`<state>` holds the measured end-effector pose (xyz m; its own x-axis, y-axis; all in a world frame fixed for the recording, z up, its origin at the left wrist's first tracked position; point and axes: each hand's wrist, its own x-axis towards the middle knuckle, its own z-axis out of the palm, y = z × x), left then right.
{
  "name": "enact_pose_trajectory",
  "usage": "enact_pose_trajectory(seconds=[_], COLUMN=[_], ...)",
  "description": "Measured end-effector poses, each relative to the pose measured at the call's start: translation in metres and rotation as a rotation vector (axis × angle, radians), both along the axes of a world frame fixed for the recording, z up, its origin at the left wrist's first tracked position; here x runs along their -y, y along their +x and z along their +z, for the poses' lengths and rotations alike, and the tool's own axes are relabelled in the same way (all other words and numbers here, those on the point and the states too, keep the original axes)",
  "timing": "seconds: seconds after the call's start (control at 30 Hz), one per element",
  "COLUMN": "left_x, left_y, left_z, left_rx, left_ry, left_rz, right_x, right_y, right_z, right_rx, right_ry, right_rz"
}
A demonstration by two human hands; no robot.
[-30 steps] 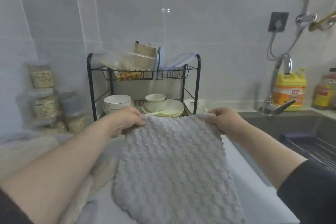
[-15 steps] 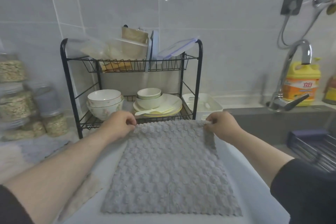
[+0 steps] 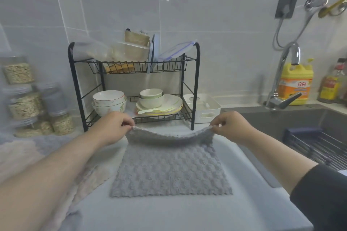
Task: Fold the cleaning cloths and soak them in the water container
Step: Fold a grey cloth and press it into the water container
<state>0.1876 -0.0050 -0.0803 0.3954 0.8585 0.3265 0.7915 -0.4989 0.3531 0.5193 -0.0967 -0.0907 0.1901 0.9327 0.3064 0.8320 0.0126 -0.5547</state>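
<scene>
grey cloth (image 3: 170,170) flat on counter; left hand (image 3: 114,124), right hand (image 3: 231,124) pinch raised far corners.

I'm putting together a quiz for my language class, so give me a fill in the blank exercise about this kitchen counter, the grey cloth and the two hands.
1. The left hand and the right hand each pinch a far ____ of the grey cloth.
2. The cloth's near edge lies ____ on the counter.
3. The bowls and plates sit on the ____ shelf of the black dish rack.
4. The detergent bottle behind the tap is ____ in colour.
Missing words: corner; flat; lower; yellow.
</scene>
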Motion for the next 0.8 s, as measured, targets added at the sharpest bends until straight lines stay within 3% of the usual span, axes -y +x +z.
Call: enact_pose_trajectory(seconds=[0.53,0.8], left_x=[0.089,0.092], left_y=[-0.046,-0.051], left_z=[-0.049,-0.058], left_rx=[-0.039,-0.187], left_ry=[-0.071,-0.048], left_rz=[-0.06,-0.094], right_x=[0.102,0.111], right_y=[-0.026,-0.029], right_z=[-0.02,-0.038], right_rx=[0.026,0.038], right_ry=[-0.158,-0.203], right_rz=[0.039,0.02])
